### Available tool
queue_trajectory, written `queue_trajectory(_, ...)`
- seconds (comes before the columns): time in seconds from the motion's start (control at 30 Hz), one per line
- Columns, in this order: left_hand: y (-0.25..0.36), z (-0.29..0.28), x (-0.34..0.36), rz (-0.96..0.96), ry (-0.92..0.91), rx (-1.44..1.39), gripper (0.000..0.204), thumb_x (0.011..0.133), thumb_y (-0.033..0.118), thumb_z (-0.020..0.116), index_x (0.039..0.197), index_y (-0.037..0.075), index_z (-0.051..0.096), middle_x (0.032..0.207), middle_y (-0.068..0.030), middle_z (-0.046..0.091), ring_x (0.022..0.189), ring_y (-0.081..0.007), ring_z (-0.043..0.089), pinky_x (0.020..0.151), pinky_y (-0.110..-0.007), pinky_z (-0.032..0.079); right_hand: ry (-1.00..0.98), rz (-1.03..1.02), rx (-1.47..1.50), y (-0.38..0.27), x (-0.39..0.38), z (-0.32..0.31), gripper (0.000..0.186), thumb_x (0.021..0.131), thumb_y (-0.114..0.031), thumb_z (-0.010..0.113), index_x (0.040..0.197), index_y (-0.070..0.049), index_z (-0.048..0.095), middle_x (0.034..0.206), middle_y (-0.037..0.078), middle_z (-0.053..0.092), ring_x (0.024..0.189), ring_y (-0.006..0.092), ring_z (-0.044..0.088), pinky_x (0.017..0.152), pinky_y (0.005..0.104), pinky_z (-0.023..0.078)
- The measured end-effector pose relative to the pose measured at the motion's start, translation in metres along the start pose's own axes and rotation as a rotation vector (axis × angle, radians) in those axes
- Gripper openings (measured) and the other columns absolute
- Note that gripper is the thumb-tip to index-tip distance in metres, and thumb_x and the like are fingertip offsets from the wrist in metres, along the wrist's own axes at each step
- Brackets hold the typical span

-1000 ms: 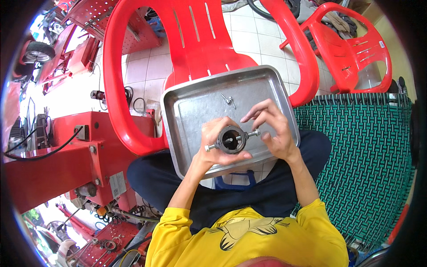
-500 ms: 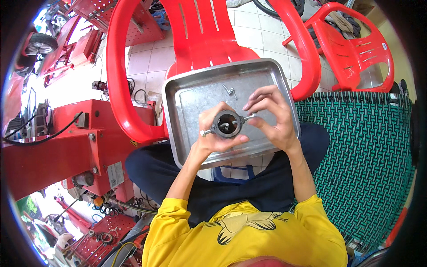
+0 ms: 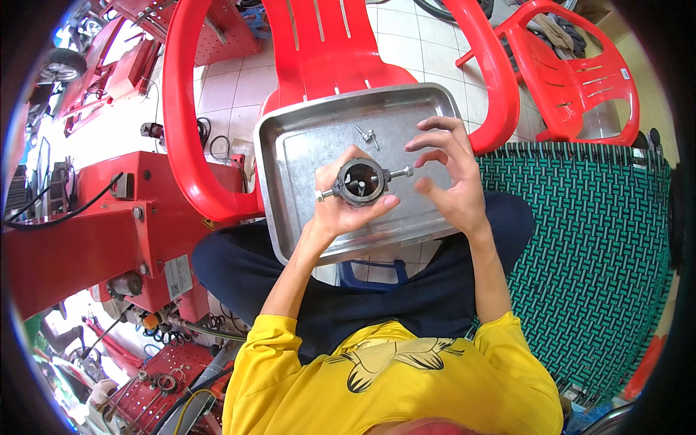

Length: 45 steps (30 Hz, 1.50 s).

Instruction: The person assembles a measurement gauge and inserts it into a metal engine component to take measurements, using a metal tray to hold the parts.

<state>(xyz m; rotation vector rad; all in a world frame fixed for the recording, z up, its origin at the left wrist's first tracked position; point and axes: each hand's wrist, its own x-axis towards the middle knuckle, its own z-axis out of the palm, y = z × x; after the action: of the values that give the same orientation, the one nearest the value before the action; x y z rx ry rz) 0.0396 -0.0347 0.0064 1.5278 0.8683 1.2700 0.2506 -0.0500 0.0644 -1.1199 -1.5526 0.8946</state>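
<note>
My left hand [image 3: 339, 206] is wrapped round a dark round metal housing [image 3: 381, 194] with an open bore, held above the metal tray. One bolt [image 3: 324, 195] sticks out of its left side, and a longer bolt [image 3: 401, 172] juts from its right side. Inside the bore a small light metal part shows. My right hand [image 3: 457, 170] is apart from the housing, fingers spread and curved, just right of the long bolt's head, holding nothing. A few small bolts or screws [image 3: 367, 135] lie in the tray beyond the housing.
The silver tray [image 3: 286, 243] rests between a red plastic chair [image 3: 319, 61] and my lap. Another red chair [image 3: 580, 80] stands at far right, above a green-and-black woven seat [image 3: 580, 268]. A red machine [image 3: 109, 217] with cables fills the left side.
My right hand has let go of the long bolt and moved off to the right, its fingers opening. My left hand still holds the housing, and the view has shifted slightly.
</note>
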Motion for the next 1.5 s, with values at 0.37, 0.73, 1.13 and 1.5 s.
queue_trajectory(0.37, 0.005, 0.002, 0.000, 0.027, 0.001, 0.072, 0.049, 0.071, 0.035, 0.098, 0.088, 0.005, 0.063, 0.071, -0.0050, 0.067, 0.063, -0.0130, 0.065, 0.061, -0.030, 0.053, -0.039, -0.016, 0.017, 0.007, -0.001, -0.002, 0.025, 0.089, -0.014, 0.087, 0.107, -0.004, 0.073, 0.123, 0.009, 0.061, 0.114, 0.0178, 0.064, 0.087, 0.0320, 0.057)
queue_trajectory(0.73, 0.005, 0.000, 0.001, 0.024, 0.003, 0.100, 0.048, 0.072, 0.035, 0.098, 0.089, 0.005, 0.064, 0.072, -0.0051, 0.068, 0.063, -0.0136, 0.066, 0.061, -0.029, 0.054, 0.000, 0.005, 0.093, 0.010, 0.000, 0.001, 0.018, 0.100, -0.020, 0.076, 0.103, -0.003, 0.071, 0.118, 0.010, 0.061, 0.107, 0.0192, 0.065, 0.085, 0.0329, 0.057)
queue_trajectory(1.13, 0.006, 0.001, 0.001, 0.063, 0.001, 0.102, 0.049, 0.071, 0.034, 0.098, 0.086, 0.005, 0.063, 0.071, -0.0062, 0.067, 0.062, -0.0153, 0.066, 0.060, -0.031, 0.053, -0.207, -0.004, 0.113, 0.016, 0.000, -0.001, 0.023, 0.103, -0.022, 0.073, 0.114, -0.002, 0.069, 0.125, 0.010, 0.058, 0.111, 0.0175, 0.065, 0.084, 0.0296, 0.057)
queue_trajectory(1.5, 0.004, -0.001, 0.005, 0.075, 0.029, 0.138, 0.048, 0.073, 0.036, 0.098, 0.085, 0.005, 0.063, 0.071, -0.0063, 0.066, 0.060, -0.0159, 0.066, 0.057, -0.031, 0.052, 0.010, -0.041, 0.023, 0.009, -0.001, 0.017, 0.028, 0.109, -0.026, 0.065, 0.100, 0.001, 0.068, 0.112, 0.010, 0.062, 0.103, 0.0164, 0.064, 0.083, 0.0298, 0.052)
